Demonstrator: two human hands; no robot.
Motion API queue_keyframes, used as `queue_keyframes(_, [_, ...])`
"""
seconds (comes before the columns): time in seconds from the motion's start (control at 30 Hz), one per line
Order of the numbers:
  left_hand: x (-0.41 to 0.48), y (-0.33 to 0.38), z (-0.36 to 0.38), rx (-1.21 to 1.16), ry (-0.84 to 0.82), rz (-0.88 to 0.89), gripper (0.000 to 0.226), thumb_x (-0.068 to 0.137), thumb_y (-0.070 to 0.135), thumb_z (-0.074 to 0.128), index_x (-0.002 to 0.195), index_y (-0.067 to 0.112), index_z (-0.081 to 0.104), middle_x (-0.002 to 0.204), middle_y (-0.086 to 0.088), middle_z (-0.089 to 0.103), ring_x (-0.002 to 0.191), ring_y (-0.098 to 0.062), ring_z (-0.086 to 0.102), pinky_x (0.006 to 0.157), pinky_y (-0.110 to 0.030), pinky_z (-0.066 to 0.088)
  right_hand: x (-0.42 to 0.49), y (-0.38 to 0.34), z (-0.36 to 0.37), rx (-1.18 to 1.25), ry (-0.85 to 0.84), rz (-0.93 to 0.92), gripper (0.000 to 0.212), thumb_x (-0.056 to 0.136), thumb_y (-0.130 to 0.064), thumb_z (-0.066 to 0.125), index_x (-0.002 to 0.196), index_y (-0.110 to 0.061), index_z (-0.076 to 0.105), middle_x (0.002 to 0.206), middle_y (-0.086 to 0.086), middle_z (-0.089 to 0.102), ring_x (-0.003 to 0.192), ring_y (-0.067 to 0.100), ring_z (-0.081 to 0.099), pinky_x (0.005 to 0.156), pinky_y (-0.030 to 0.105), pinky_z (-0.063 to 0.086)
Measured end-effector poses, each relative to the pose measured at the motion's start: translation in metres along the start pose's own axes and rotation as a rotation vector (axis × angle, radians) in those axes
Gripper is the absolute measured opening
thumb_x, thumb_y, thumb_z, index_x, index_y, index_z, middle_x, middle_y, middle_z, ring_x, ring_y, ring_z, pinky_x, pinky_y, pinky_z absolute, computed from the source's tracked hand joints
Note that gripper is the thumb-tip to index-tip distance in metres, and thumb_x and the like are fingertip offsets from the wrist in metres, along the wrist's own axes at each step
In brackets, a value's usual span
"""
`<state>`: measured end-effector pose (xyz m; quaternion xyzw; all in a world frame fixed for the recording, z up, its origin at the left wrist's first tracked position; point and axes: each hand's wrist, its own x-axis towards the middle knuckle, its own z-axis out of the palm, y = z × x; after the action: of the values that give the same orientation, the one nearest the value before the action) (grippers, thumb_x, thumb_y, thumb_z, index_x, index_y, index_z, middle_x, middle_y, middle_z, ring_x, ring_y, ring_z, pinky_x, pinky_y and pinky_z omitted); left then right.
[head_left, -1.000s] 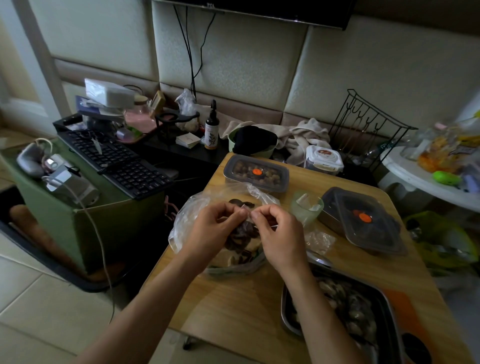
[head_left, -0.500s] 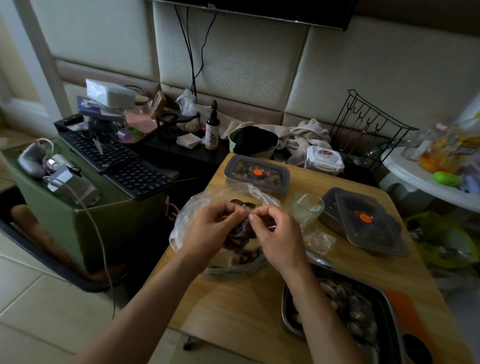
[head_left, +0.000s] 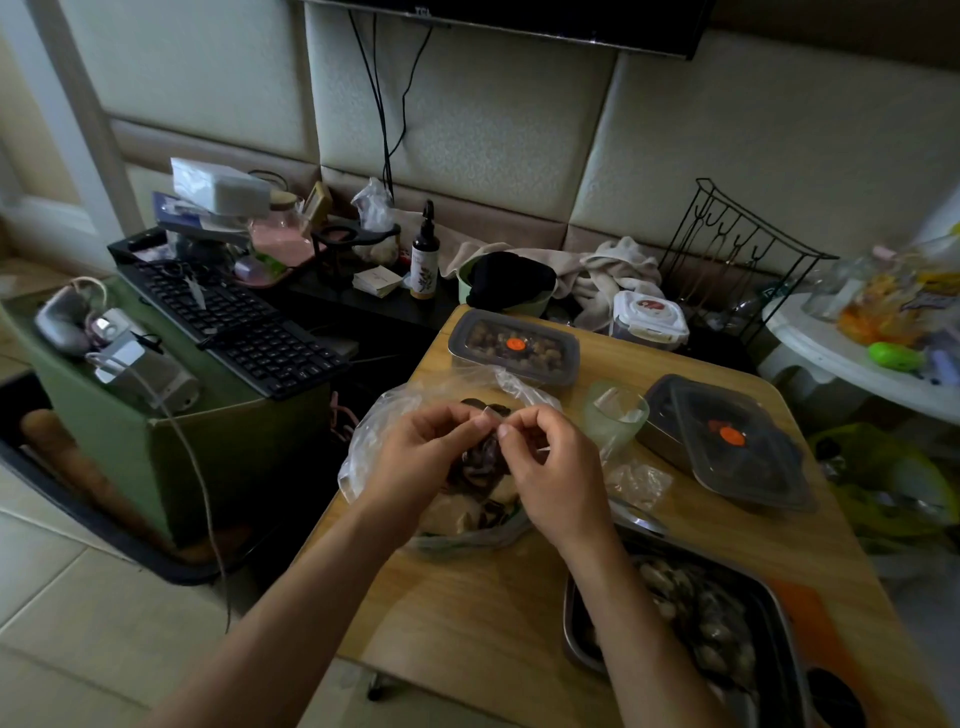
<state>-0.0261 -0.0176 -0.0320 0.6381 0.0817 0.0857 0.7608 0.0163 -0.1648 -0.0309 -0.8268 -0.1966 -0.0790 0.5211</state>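
**Two hands meet over an open bag on a crowded table**

We see the left hand (head_left: 421, 457) and the right hand (head_left: 550, 467) drawn together near the left edge of the wooden table (head_left: 467, 613). Their fingertips meet and pinch a small pale piece (head_left: 491, 414) between them; what it is, we cannot tell. It sits just above the open clear plastic bag (head_left: 379, 426), which lies on the table at that left edge and holds dark pieces and a few paler ones.

At the far edge we find a grey lidded container (head_left: 514, 348) with an orange dot on its lid. Just right of the bag stands a pale green cup (head_left: 615, 415). A dark lidded container (head_left: 727, 436) sits near the right edge, and a small crumpled clear bag (head_left: 636, 480) lies between it and the right hand. A metal tray (head_left: 574, 642) of food fills the near right corner, partly under the right forearm.

The room around the table is cluttered. To the left a black keyboard (head_left: 244, 327) lies partly on a green box (head_left: 218, 457). Beyond the far edge we see a dropper bottle (head_left: 425, 254) and a white tub (head_left: 649, 312). A black wire rack (head_left: 743, 249) stands against the padded wall (head_left: 467, 130). A white side stand (head_left: 831, 358) at the right carries packets. Cables (head_left: 387, 104) run down from a dark screen (head_left: 545, 23), and pale floor tiles (head_left: 78, 597) show at the lower left.
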Motion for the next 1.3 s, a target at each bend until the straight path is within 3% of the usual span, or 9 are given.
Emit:
queue_keyframes(0.3, [-0.0024,-0.0019,0.0051,0.084,0.063,0.011,0.018,0.096,0.026,0.068,0.097,0.009,0.075,0.088,-0.006,0.077,0.081,-0.016,0.075,0.063,-0.02,0.056,0.0015,0.0016,-0.001,-0.016,0.031,-0.01,0.007,0.098,-0.021,0.069,0.092,-0.017,0.071,0.086,-0.009,0.069,0.081,0.002,0.065,0.066,0.011,0.049])
queue_keyframes(0.53, [0.0005,-0.0018,0.0055,0.094,0.025,0.031,0.02,0.096,0.028,0.068,0.099,0.008,0.071,0.094,-0.011,0.074,0.086,-0.021,0.073,0.074,-0.029,0.06,0.0,0.0026,0.0015,-0.033,-0.013,-0.021,0.013,0.102,-0.02,0.063,0.091,-0.018,0.067,0.082,-0.006,0.066,0.075,0.006,0.063,0.061,0.015,0.049])
queue_keyframes(0.77, [-0.0013,-0.0024,0.0075,0.06,0.038,0.024,0.02,0.098,0.022,0.066,0.099,0.003,0.072,0.083,-0.003,0.076,0.075,-0.01,0.074,0.062,-0.016,0.055,0.001,0.0039,-0.0021,-0.015,-0.005,-0.009,0.013,0.101,-0.028,0.064,0.096,-0.018,0.07,0.088,-0.008,0.069,0.082,0.004,0.065,0.066,0.013,0.051])
queue_keyframes(1.07, [-0.0003,-0.0045,0.0088,0.104,0.086,0.009,0.021,0.098,0.026,0.066,0.097,0.006,0.072,0.082,-0.004,0.076,0.072,-0.008,0.073,0.059,-0.015,0.054,0.0006,0.0053,-0.0008,-0.06,0.089,-0.074,0.011,0.099,-0.023,0.07,0.09,-0.016,0.071,0.083,-0.011,0.07,0.08,0.005,0.067,0.066,0.018,0.054])
queue_keyframes(1.3, [0.0024,-0.0066,0.0066,0.14,0.075,-0.012,0.021,0.098,0.031,0.066,0.1,0.011,0.073,0.09,-0.004,0.077,0.081,-0.012,0.075,0.064,-0.019,0.057,0.0006,0.0028,-0.0019,-0.017,0.021,0.0,0.01,0.099,-0.026,0.069,0.092,-0.019,0.071,0.084,-0.01,0.07,0.081,0.002,0.067,0.065,0.014,0.052])
